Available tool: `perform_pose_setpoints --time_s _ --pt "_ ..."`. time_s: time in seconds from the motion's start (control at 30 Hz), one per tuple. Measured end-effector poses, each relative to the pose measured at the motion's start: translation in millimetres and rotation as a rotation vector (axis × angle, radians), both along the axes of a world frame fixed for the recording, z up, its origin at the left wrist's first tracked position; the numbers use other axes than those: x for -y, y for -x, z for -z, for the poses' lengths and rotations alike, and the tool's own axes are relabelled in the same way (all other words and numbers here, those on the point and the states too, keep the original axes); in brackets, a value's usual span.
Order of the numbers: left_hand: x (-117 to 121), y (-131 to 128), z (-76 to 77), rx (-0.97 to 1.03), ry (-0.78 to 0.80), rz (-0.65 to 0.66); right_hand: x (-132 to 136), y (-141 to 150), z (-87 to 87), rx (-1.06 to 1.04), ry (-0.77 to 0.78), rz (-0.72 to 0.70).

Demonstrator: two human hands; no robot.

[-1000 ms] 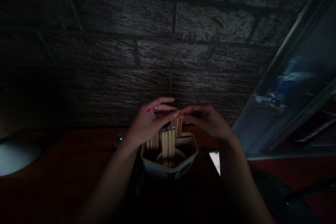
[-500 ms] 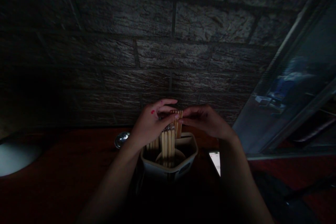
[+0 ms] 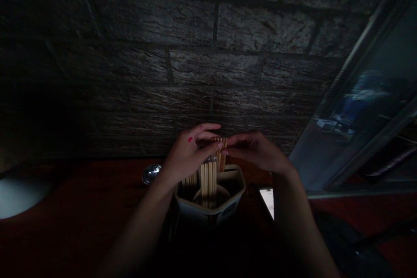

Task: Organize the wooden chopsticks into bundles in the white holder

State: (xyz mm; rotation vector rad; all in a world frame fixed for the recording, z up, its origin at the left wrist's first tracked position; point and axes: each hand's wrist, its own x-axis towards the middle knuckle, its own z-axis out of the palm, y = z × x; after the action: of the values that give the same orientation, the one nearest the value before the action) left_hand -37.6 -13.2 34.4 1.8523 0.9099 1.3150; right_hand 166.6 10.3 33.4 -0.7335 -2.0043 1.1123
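Observation:
A pale holder [image 3: 211, 208] stands on a dark red-brown table and holds several bundles of wooden chopsticks [image 3: 208, 180] upright. My left hand [image 3: 187, 154] and my right hand [image 3: 256, 150] meet above it, fingertips pinched on the tops of the rear bundle of chopsticks [image 3: 221, 154]. Both hands have their fingers closed around that bundle. The scene is very dim.
A dark brick wall rises right behind the holder. A small shiny round object [image 3: 151, 173] sits left of the holder. A lit phone screen [image 3: 269, 202] lies to its right. A pale rounded thing [image 3: 19, 195] is at far left. A glass pane [image 3: 358, 108] slants at right.
Both hands have shifted very slightly on the chopstick tops; the holder and the other objects have stayed where they were.

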Motion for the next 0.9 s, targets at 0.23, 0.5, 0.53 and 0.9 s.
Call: perform_pose_setpoints --time_s 0.23,0.5,0.53,0.9 --pt "0.6 -2.5 0.2 0.0 -0.001 0.01 0.1 -0.3 -1.1 -0.004 0.064 -0.014" --pt "-1.3 -2.2 2.1 -0.004 0.0 0.003 -0.2 -0.3 -0.7 -0.009 0.052 -0.018" --pt "-1.5 -2.1 2.4 -0.001 -0.001 0.004 0.1 0.0 -0.4 -0.009 0.053 -0.014" --pt "-1.8 -2.2 2.4 0.006 0.004 -0.001 -1.4 -0.1 0.3 0.02 0.059 -0.014"
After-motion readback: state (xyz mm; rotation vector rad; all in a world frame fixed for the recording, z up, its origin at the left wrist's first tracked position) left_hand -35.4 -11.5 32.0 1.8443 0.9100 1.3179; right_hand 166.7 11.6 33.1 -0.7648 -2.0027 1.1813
